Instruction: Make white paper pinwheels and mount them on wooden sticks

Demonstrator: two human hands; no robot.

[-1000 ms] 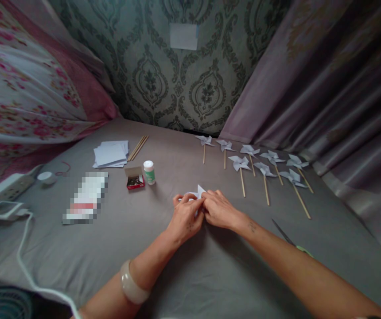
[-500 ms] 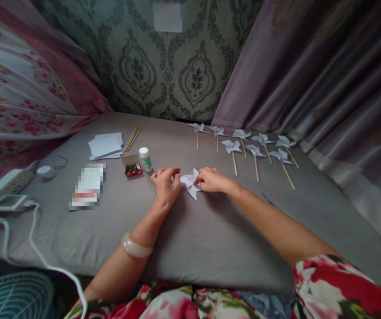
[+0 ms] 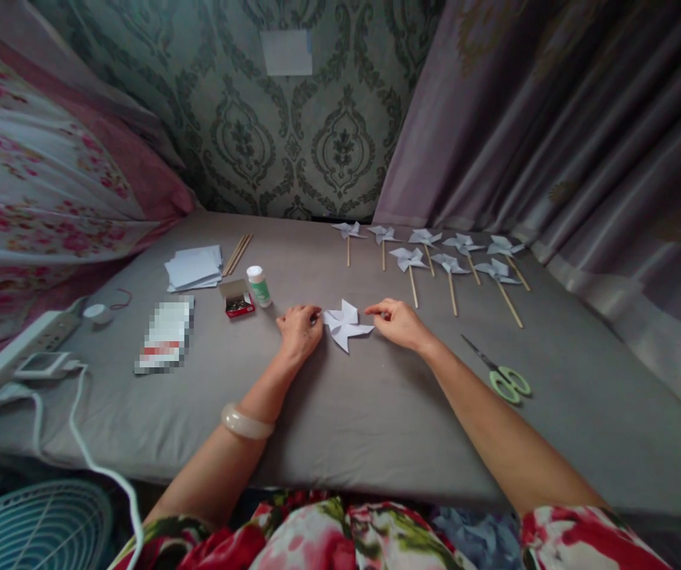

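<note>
A white paper pinwheel (image 3: 345,324) without a stick lies flat on the grey sheet between my hands. My left hand (image 3: 301,331) is closed at its left side, the fingertips pinching the tip of the left blade. Just off the right blade, my right hand (image 3: 403,324) hovers with thumb and index finger drawn together. Whether anything small sits in that pinch I cannot make out. Left of my left hand stand a white and green glue bottle (image 3: 260,289) and an open red box (image 3: 238,305) of small metal pieces.
Several finished pinwheels on sticks (image 3: 450,265) lie at the back right. Green-handled scissors (image 3: 510,384) rest beyond my right forearm. White paper sheets (image 3: 195,267), wooden sticks (image 3: 237,255), a blurred packet (image 3: 165,332) and a power strip (image 3: 20,356) are on the left.
My right hand has lifted off the pinwheel's middle and moved right, uncovering the right blade. My left hand stays at the left blade. The view has shifted, showing the scissors fully.
</note>
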